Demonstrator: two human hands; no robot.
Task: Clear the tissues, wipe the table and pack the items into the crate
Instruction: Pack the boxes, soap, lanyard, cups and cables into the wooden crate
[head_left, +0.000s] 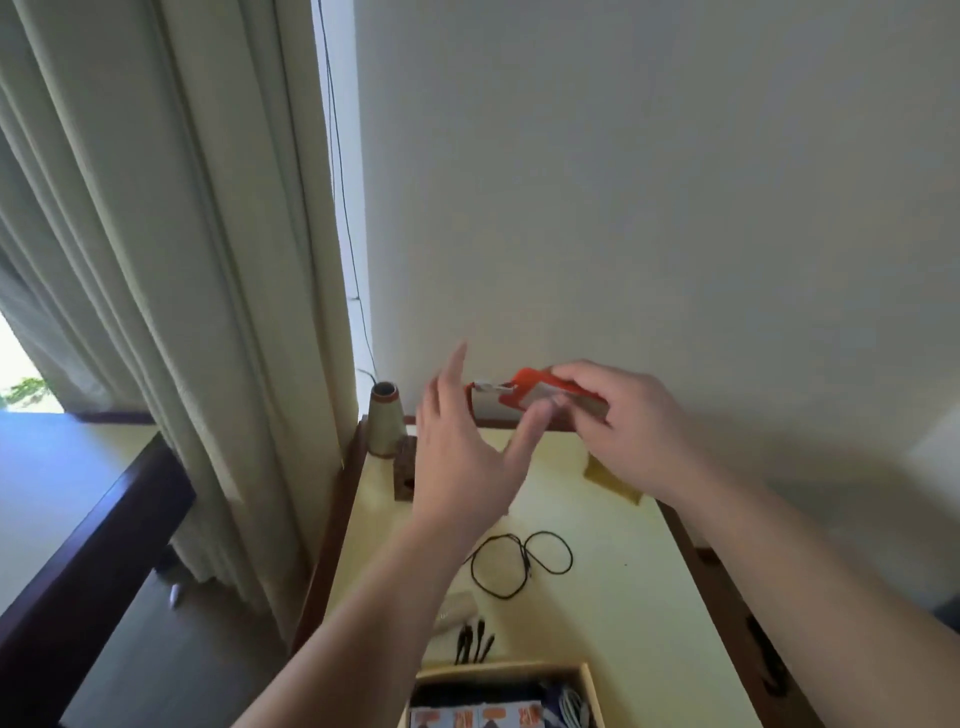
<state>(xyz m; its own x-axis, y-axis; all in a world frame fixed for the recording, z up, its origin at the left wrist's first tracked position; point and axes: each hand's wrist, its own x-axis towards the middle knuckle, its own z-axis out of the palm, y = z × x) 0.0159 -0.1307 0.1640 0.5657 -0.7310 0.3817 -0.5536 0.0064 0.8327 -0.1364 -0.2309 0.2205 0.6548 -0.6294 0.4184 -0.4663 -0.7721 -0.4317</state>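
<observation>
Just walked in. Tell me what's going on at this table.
A person is tidying a yellow-topped table. Their right hand grips an orange and white packet near the wall, while the left hand is open beside it, fingers spread. A coiled black cable lies on the table, and a wooden crate at the near edge already holds some items.

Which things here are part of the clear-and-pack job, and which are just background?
Job:
right hand gripping the red-and-white pack
left hand, open
black cable loop
crate
table

Background:
curtain
cone-shaped vase
wall
</observation>
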